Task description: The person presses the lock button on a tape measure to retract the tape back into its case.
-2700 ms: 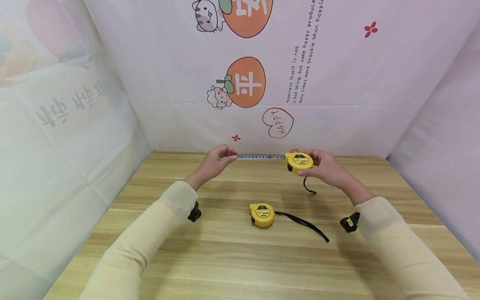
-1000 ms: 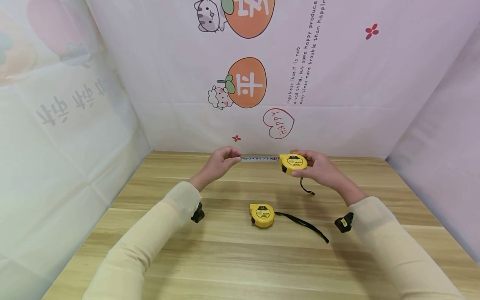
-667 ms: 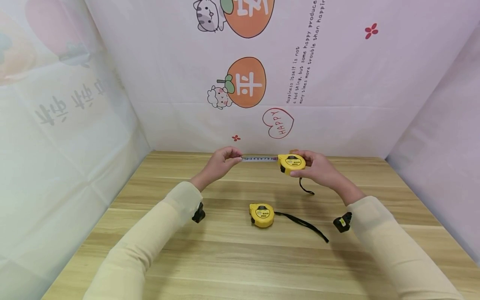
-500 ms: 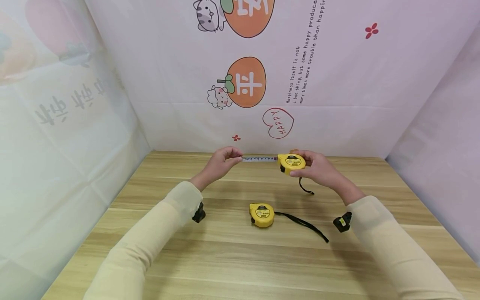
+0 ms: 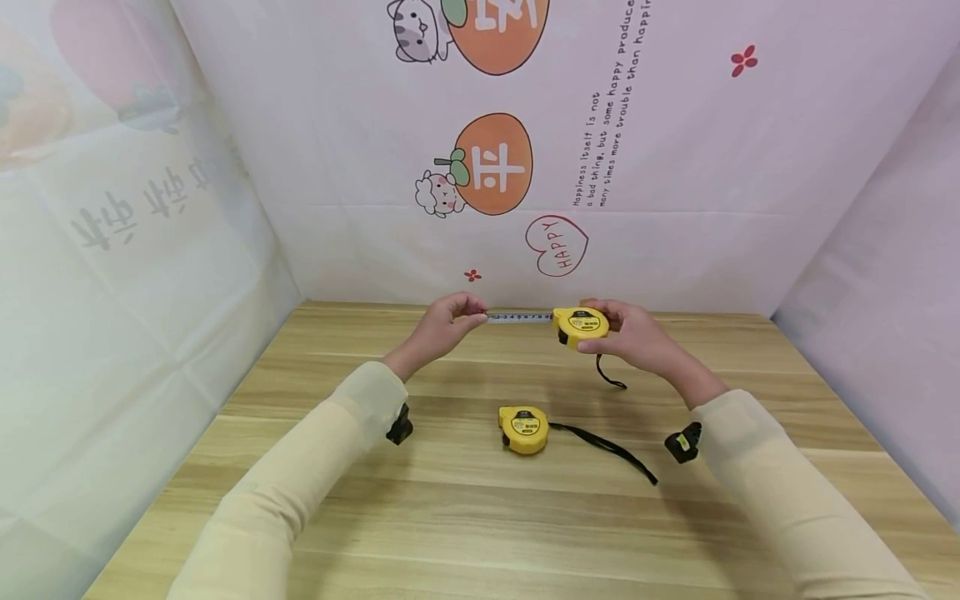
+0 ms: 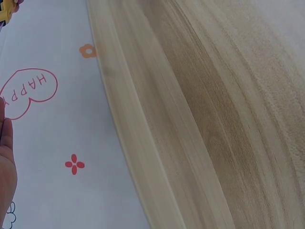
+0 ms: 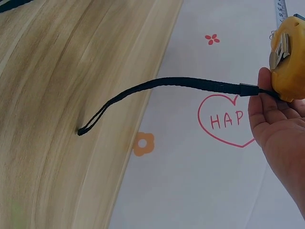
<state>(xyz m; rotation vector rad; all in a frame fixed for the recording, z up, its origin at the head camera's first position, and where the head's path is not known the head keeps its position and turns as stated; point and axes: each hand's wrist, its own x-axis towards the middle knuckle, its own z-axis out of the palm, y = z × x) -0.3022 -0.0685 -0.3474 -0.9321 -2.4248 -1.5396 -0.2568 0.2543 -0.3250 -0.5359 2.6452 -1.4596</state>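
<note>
My right hand (image 5: 636,337) grips a yellow tape measure (image 5: 583,327) above the back of the table, its black wrist strap (image 7: 181,82) hanging free. A short length of white blade (image 5: 520,317) runs left out of the case, its numbers up to about 9 showing. At the blade's end, the thumb and fingers of my left hand (image 5: 446,327) pinch the tip; the tip itself is hidden. In the left wrist view only the edge of that hand (image 6: 5,162) shows. A second yellow tape measure (image 5: 524,431) lies on the table in front, untouched.
The wooden table (image 5: 450,517) meets a white printed cloth wall (image 5: 360,242) at the back, with cloth also at both sides. The second tape measure's black strap (image 5: 611,448) stretches to the right across the wood.
The right hand has moved left with the tape measure, and the left hand slightly right. The blade showing between them has grown shorter. The tape measure on the table has stayed put.
</note>
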